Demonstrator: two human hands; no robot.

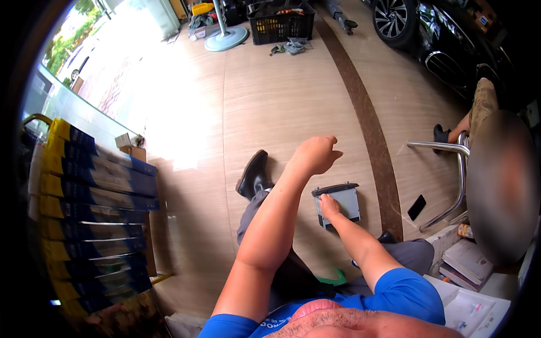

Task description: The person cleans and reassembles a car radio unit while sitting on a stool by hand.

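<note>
A grey metal box with a black front strip (346, 205) stands on the floor between my legs; it resembles a car stereo unit, but its kind is not certain. My right hand (328, 207) is at its upper left corner, fingers curled against the edge beside the black strip. Raised in the air above and to the left of the box, my left hand (316, 155) is loosely bent, with thumb and forefinger parted and nothing visible between them. Its other fingers are mostly hidden behind the hand.
Blue-and-yellow boxes (101, 219) are stacked at left. A black phone (416, 207) lies near a metal chair frame (463, 180), beside another person's leg (483, 104). A black crate (282, 28) and a pole base (226, 39) stand far ahead; a black car (451, 45) is far right.
</note>
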